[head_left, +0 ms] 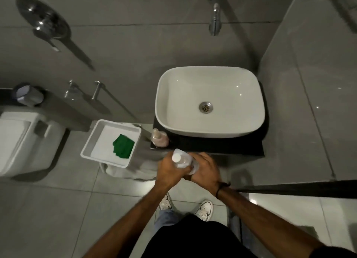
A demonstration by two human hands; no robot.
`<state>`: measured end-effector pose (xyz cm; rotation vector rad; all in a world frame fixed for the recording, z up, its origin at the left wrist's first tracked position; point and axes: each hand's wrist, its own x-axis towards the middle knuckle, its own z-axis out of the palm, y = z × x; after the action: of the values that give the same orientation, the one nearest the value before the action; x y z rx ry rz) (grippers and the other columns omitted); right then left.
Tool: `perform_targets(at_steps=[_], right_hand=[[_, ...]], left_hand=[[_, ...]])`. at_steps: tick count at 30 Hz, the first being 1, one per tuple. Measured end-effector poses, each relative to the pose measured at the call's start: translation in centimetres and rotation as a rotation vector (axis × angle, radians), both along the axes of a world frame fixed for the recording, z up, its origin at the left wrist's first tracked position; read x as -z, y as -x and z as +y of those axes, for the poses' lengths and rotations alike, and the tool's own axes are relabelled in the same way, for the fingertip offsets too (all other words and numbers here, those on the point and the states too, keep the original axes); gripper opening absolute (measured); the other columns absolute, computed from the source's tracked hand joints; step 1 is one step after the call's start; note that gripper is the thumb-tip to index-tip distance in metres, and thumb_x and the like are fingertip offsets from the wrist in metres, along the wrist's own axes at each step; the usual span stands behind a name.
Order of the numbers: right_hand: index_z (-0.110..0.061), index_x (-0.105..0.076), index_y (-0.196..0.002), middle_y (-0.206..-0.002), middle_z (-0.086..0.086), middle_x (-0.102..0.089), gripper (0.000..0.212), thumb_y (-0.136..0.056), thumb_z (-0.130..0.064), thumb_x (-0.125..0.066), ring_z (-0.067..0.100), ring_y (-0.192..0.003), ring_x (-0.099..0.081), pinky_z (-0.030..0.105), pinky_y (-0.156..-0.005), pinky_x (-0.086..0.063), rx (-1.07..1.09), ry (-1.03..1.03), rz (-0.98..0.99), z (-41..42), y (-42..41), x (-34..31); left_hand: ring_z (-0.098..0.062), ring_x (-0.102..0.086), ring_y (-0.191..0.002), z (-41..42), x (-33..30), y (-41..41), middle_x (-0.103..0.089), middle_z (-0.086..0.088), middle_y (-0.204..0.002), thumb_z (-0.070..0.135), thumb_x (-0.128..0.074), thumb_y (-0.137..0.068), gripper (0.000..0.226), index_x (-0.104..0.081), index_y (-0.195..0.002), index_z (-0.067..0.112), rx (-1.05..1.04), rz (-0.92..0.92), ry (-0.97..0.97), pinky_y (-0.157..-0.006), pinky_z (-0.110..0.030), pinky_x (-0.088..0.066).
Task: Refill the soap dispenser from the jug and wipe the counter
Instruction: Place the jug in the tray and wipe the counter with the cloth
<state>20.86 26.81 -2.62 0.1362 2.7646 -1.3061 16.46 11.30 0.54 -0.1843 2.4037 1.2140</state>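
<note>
A clear plastic jug [183, 160] with a white cap is held in front of the black counter [212, 144], just below its front edge. My left hand [168, 170] grips the jug from the left below the cap. My right hand [204, 170] wraps its body from the right. A pinkish soap dispenser [159, 139] with a pump top stands on the counter's left corner, beside the white basin [209, 101]. A green cloth [123, 146] lies in a white tray [92, 141] left of the counter.
A wall tap [215, 20] hangs above the basin. The tray rests on a white-lined bin. A toilet [23, 141] stands at far left, with a small lidded bin behind it. A glass partition bounds the right side. My shoes stand on the grey tiled floor.
</note>
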Motion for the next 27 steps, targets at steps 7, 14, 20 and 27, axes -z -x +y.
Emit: perform_targets(at_steps=[7, 14, 20, 27], right_hand=[[-0.018, -0.019, -0.16, -0.164, 0.009, -0.03, 0.112, -0.073, -0.051, -0.083, 0.026, -0.151, -0.027, 0.037, -0.121, -0.028, -0.239, -0.266, -0.246, -4.3, 4.8, 1.6], [-0.002, 0.006, -0.158, -0.167, 0.02, 0.009, 0.13, -0.076, -0.075, -0.063, 0.033, -0.156, 0.008, 0.049, -0.127, 0.0, -0.299, -0.589, -0.38, -7.6, 9.2, 5.2], [0.002, 0.01, -0.156, -0.164, 0.026, 0.019, 0.14, -0.066, -0.074, -0.065, 0.04, -0.153, 0.017, 0.055, -0.125, 0.001, -0.227, -0.73, -0.39, -9.3, 8.8, 8.3], [0.0, 0.017, -0.152, -0.164, 0.026, 0.018, 0.14, -0.067, -0.067, -0.072, 0.039, -0.153, 0.016, 0.056, -0.126, 0.0, -0.163, -0.819, -0.438, -9.9, 8.9, 10.8]], left_hand=[[-0.009, -0.069, -0.071, -8.1, 0.9, 2.4, -0.074, 0.003, -0.09, 0.041, -0.096, -0.056, 0.061, -0.074, -0.106, 0.014, -0.227, 0.088, 0.186, -0.055, -0.01, -0.057], [-0.028, -0.068, -0.094, -19.2, 2.0, 8.3, -0.075, -0.015, -0.11, 0.037, -0.095, -0.064, 0.07, -0.067, -0.118, 0.004, -0.436, 0.122, 0.324, -0.081, -0.031, -0.053], [-0.039, -0.067, -0.112, -27.7, 4.6, 17.4, -0.07, -0.021, -0.12, 0.029, -0.093, -0.069, 0.069, -0.063, -0.124, -0.001, -0.493, 0.1, 0.359, -0.097, -0.043, -0.055], [-0.036, -0.068, -0.11, -33.6, 11.2, 25.5, -0.068, -0.013, -0.112, 0.034, -0.088, -0.073, 0.063, -0.06, -0.122, 0.005, -0.4, 0.005, 0.377, -0.092, -0.036, -0.054]])
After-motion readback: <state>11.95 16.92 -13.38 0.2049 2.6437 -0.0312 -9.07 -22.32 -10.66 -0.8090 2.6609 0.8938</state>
